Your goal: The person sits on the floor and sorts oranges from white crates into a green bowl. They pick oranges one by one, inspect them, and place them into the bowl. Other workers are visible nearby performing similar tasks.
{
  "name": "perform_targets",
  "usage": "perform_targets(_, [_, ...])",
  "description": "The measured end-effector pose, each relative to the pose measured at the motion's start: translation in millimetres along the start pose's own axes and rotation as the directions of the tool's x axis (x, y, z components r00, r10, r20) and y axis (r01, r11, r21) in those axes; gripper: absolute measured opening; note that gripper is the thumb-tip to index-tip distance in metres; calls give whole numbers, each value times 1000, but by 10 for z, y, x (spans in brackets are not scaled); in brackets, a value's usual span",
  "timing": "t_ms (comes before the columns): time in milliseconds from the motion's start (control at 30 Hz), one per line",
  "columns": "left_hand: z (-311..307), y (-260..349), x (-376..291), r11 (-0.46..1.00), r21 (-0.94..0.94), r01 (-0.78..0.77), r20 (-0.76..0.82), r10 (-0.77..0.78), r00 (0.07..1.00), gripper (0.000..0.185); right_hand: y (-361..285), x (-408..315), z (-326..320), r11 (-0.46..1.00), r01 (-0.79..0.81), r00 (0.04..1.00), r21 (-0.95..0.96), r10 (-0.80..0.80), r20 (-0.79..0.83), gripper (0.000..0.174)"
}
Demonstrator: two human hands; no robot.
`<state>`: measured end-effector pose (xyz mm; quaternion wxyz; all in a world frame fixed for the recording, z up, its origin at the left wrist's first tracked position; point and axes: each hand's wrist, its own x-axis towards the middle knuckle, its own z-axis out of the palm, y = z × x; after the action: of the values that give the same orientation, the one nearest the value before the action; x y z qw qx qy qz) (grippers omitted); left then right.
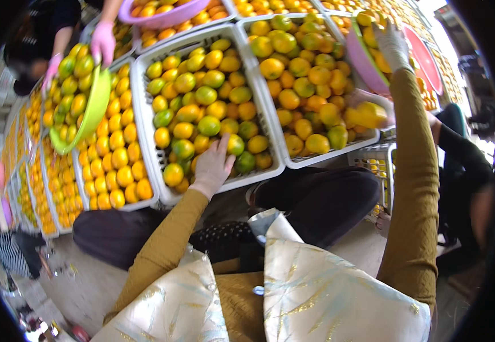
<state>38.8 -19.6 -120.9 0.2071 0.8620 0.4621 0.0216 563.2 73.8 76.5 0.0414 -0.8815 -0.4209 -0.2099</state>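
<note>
My left hand point(214, 166), in a pale thin glove, rests with fingers spread on a green-orange citrus fruit point(235, 145) near the front of a white plastic crate point(276, 171). Loose green and orange fruit lies in that crate. My right hand point(390, 45), in a whitish glove, reaches far out over a pink-and-green basin point(365, 64) of fruit at the upper right; its fingers touch the fruit, but whether they grip one I cannot tell. A second white crate point(333, 153) of mixed fruit stands between my hands.
At the left, a co-worker's pink-gloved hands point(103, 42) hold a lime-green basin point(95, 115) of fruit over crates of orange fruit. Another person's blurred hand point(373, 102) is under my right arm, by yellow fruit. A purple basin point(166, 18) sits at the top; a red basin point(423, 55) lies behind my right hand.
</note>
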Motion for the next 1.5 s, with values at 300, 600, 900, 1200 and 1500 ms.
perform_targets(300, [-408, -719, -518, 995, -94, 19, -256, -43, 966, 24, -2316, -3225, -619, 665, 429, 464, 612, -743, 482, 42])
perform_targets(600, [-326, -428, -488, 962, 191, -196, -97, 218, 971, 50, -2373, -3350, -77, 727, 427, 438, 538, -687, 580, 73])
perform_targets(900, [-279, -406, -392, 972, 22, -233, 192, 224, 955, 29, -2356, -3624, 72, 551, 76, 462, 831, -758, 460, 50])
perform_targets(1200, [-260, -384, -267, 975, -176, -134, 55, 146, 988, 28, -2527, -3898, 181, 622, 112, 661, 775, -629, 409, 32])
perform_targets(1500, [-854, -879, -438, 979, -136, 152, -305, -188, 934, 36, -3145, -3391, -61, 561, 241, 695, 792, -669, 263, 37])
